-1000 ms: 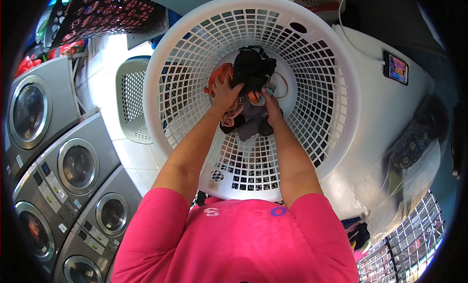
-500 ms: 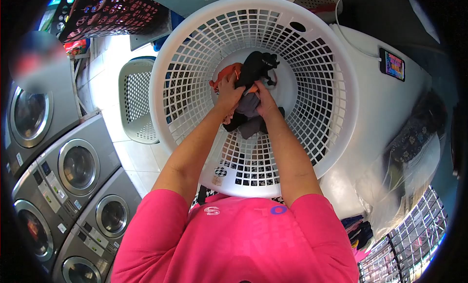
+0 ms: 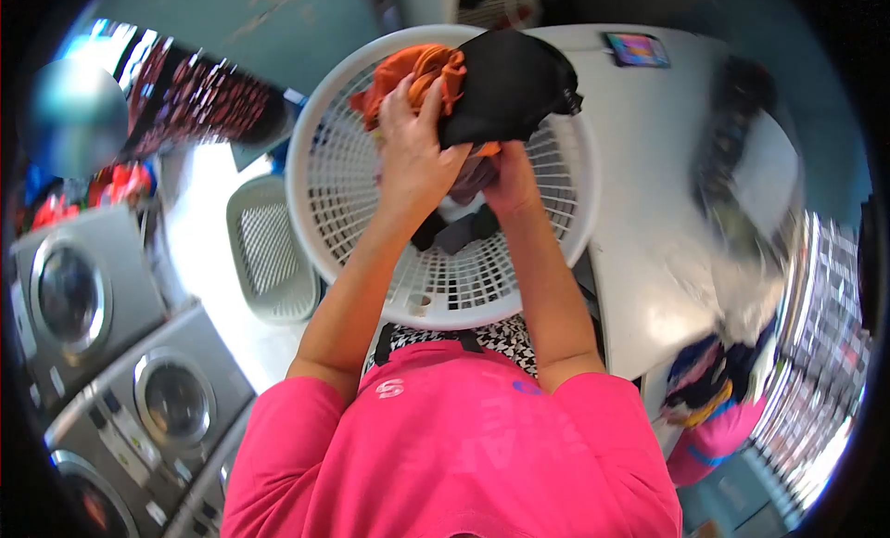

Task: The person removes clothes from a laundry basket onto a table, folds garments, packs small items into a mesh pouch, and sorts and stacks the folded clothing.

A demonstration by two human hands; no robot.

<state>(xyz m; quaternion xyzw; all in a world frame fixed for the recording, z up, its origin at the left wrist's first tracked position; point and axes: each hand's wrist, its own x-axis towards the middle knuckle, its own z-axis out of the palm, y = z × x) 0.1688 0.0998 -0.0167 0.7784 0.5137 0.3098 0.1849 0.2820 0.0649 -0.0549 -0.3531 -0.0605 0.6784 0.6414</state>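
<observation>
A bundle of clothes is held up at the rim of a round white laundry basket (image 3: 593,172). It includes a crumpled orange garment (image 3: 417,67) and a black garment (image 3: 508,85). My left hand (image 3: 413,158) is closed on the near side of the bundle, fingers over the orange cloth. Under the black garment, my right hand (image 3: 510,181) grips the bundle from the right; its fingertips are hidden. A brownish cloth (image 3: 471,181) hangs between my hands. Below, dark grey clothes (image 3: 456,234) lie on the basket's bottom.
On the right is a white table (image 3: 640,167) with a phone (image 3: 638,50) and a clear plastic bag (image 3: 751,223) of clothes. More folded clothes (image 3: 700,380) sit below its near edge. A smaller pale basket (image 3: 278,250) stands on the floor at left, near front-loading machines (image 3: 171,399).
My hands have lifted the orange and black clothes from inside the basket up to its rim. The camera view has shifted, and the grey clothes stay below.
</observation>
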